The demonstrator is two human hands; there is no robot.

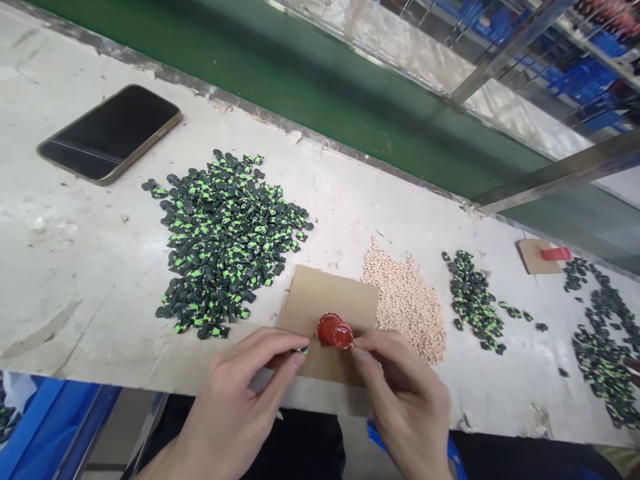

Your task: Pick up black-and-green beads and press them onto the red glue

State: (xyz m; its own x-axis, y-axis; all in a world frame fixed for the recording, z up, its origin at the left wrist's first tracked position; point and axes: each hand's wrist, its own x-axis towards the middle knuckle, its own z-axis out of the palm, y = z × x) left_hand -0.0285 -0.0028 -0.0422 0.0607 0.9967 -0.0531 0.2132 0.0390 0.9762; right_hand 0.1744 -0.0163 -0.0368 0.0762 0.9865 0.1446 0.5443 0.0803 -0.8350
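My left hand (245, 393) pinches a small black-and-green piece (302, 349) between thumb and forefinger at the near edge of the table. My right hand (400, 393) is closed with its fingertips against a small red cap-like part (336, 331) that rests on a brown cardboard square (325, 300). Left of the cardboard lies a big heap of black-and-green pieces (225, 233). To its right is a pile of small beige pellets (407, 300), then a smaller heap of black-and-green pieces (473, 300).
A dark phone (110, 131) lies screen-up at the far left of the white table (65, 267). A green conveyor belt (325, 87) runs behind. At far right sit another cardboard piece with a red part (543, 255) and more black-and-green pieces (607, 353). A blue bin (45, 427) stands below left.
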